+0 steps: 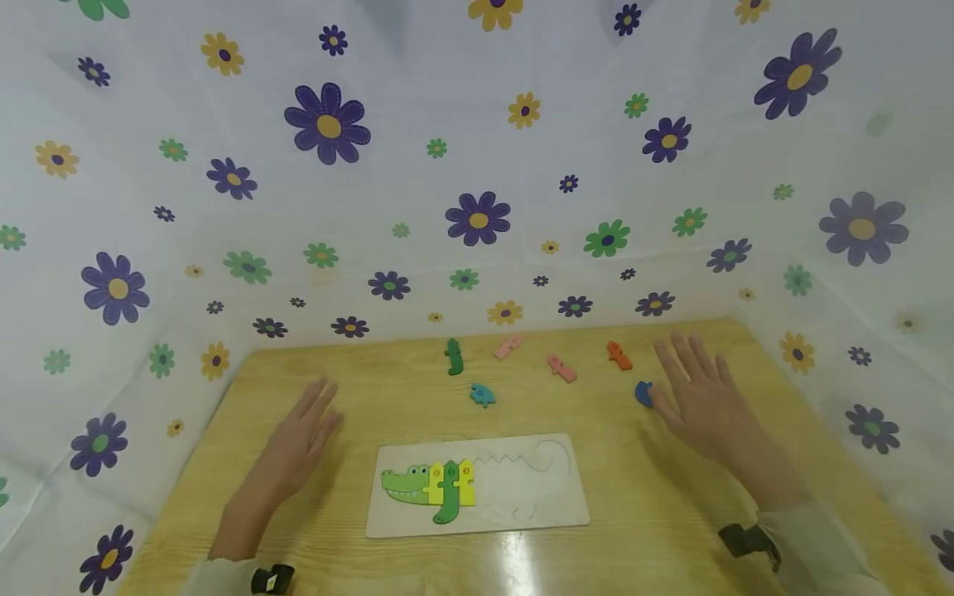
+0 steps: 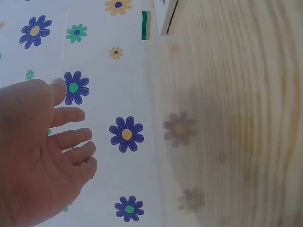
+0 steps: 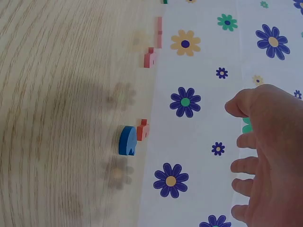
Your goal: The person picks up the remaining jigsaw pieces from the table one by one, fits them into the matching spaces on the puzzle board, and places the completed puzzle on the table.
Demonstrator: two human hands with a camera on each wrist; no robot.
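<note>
While both palms are bare, the hands are listed first. Left hand [image 1: 292,449]: raised left of the board, fingers extended and fairly close together, holding nothing. Right hand [image 1: 704,411]: fingers spread wide, nothing held; its thumb overlaps the blue piece [image 1: 643,394] from above (my right wrist view shows the two well apart).

Item: one wooden crocodile puzzle board [image 1: 525,488], flat on the wood-grained table [image 1: 373,397] between my hands, presumably put nearest me for easy reach and sight.

Seated on it, at the left end: crocodile head [image 1: 406,487], yellow piece [image 1: 436,483], green leg piece [image 1: 449,497], second yellow piece [image 1: 466,483], side by side, probably because their edges interlock. To their right, a drawn tail outline.

Off it, beyond the far edge: dark green piece [image 1: 455,359], two pink pieces [image 1: 562,368], orange piece [image 1: 619,356], light blue piece [image 1: 483,396]. All lie apart, likely so that each can be picked up singly.
</note>
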